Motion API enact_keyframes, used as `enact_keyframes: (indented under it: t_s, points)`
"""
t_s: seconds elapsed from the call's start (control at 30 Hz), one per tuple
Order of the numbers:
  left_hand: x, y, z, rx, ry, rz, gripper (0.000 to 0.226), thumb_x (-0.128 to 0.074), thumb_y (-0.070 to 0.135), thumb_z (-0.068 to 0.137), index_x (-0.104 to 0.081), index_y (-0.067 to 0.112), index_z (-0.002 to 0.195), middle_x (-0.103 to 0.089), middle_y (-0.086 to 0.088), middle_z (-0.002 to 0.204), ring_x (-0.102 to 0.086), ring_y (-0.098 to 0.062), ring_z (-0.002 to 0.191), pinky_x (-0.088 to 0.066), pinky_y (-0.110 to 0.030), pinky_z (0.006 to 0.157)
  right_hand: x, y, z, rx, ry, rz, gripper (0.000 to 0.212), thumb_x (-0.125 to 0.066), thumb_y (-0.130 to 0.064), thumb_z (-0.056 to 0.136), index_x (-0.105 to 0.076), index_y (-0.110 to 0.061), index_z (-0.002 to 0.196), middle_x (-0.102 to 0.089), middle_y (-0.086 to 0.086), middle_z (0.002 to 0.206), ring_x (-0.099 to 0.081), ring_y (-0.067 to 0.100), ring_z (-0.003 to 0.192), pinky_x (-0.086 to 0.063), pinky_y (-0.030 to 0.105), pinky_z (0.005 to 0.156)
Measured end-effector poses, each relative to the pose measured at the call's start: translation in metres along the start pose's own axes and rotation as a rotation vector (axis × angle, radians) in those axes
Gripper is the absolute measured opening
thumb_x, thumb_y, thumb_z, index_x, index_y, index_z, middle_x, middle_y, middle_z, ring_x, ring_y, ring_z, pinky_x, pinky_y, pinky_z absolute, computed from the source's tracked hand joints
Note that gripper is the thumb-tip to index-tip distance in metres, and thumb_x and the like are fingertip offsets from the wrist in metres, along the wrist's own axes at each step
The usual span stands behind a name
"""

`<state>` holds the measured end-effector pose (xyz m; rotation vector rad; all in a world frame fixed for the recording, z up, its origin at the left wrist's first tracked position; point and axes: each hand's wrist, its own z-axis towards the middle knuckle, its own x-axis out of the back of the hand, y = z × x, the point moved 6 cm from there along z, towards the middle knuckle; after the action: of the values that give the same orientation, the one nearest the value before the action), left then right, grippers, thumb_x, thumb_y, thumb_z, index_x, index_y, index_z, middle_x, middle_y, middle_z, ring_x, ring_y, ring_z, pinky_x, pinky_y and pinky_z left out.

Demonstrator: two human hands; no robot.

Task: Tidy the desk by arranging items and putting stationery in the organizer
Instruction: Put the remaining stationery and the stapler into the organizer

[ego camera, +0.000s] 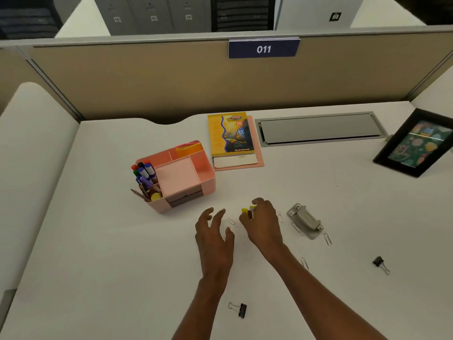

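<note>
The right hand (261,219) reaches forward from the lower right, palm down, its fingers curled round small yellow clips (247,211) that are too blurred to describe further. The left hand (215,231) hovers just beside it, fingers spread and relaxed, holding nothing. A paper clip (232,222) lies on the desk (98,241) between the two hands. Both hands are in front of the pink organizer (208,179) and slightly to its right, near it but apart. Markers (145,171) stand in the organizer's left compartment. A grey metal tool (305,220) sits further right of the organizer, beyond the right hand. A black binder clip (241,310) lies well in front of the organizer.
</note>
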<state>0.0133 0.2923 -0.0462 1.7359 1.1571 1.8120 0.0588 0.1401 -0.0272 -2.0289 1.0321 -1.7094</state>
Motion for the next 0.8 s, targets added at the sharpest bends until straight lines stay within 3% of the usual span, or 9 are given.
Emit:
enact_keyframes:
  t_s: [0.1, 0.27, 0.4, 0.5, 0.63, 0.8]
  points:
    - [0.002, -0.001, 0.001, 0.016, -0.002, 0.001, 0.049, -0.068, 0.024, 0.09, -0.054, 0.036, 0.135, -0.034, 0.008, 0.151, -0.034, -0.011, 0.138, -0.025, -0.027, 0.111, 0.016, -0.006, -0.005, 0.045, 0.022, 0.022, 0.04, -0.07, -0.029, 0.09, -0.057, -0.011, 0.123, -0.057, 0.007, 0.116, -0.055, 0.014, 0.092, -0.037, 0.018, 0.076]
    - [0.008, -0.003, 0.001, 0.016, 0.024, -0.011, 0.048, -0.068, 0.023, 0.091, -0.054, 0.036, 0.134, -0.034, 0.01, 0.151, -0.034, -0.009, 0.136, -0.031, -0.028, 0.11, 0.042, -0.046, 0.002, 0.106, 0.052, 0.196, 0.032, -0.078, -0.022, 0.082, -0.06, -0.017, 0.108, -0.063, 0.002, 0.102, -0.061, 0.013, 0.082, -0.041, 0.01, 0.067]
    - [0.012, -0.004, -0.001, 0.041, 0.016, -0.026, 0.048, -0.067, 0.022, 0.091, -0.054, 0.037, 0.135, -0.032, 0.012, 0.152, -0.033, -0.007, 0.137, -0.026, -0.02, 0.106, 0.052, -0.109, 0.015, 0.217, 0.024, 0.377, 0.036, -0.079, -0.021, 0.083, -0.062, -0.018, 0.113, -0.067, -0.003, 0.102, -0.066, 0.012, 0.087, -0.056, 0.021, 0.075]
    - [0.014, -0.005, 0.002, 0.066, 0.006, -0.033, 0.048, -0.069, 0.024, 0.09, -0.054, 0.038, 0.134, -0.032, 0.012, 0.153, -0.032, -0.008, 0.138, -0.025, -0.021, 0.107, 0.045, -0.161, 0.031, 0.33, -0.07, 0.379, 0.042, -0.077, -0.02, 0.086, -0.061, -0.016, 0.125, -0.066, -0.004, 0.108, -0.065, 0.009, 0.093, -0.053, 0.014, 0.076]
    - [0.021, -0.006, 0.008, 0.06, 0.035, -0.048, 0.05, -0.071, 0.023, 0.088, -0.054, 0.04, 0.132, -0.033, 0.013, 0.152, -0.033, -0.007, 0.138, -0.032, -0.027, 0.111, 0.032, -0.228, 0.054, 0.5, -0.208, 0.273, 0.038, -0.078, -0.012, 0.081, -0.066, -0.012, 0.118, -0.069, -0.001, 0.106, -0.067, 0.01, 0.093, -0.059, 0.023, 0.08]
    - [0.029, -0.003, 0.015, 0.043, 0.076, -0.053, 0.052, -0.07, 0.026, 0.089, -0.05, 0.045, 0.134, -0.031, 0.018, 0.152, -0.026, 0.007, 0.132, -0.024, -0.014, 0.106, 0.0, -0.278, 0.079, 0.634, -0.313, 0.097, 0.041, -0.08, -0.007, 0.073, -0.064, -0.012, 0.111, -0.066, 0.004, 0.106, -0.068, 0.017, 0.091, -0.061, 0.033, 0.077]
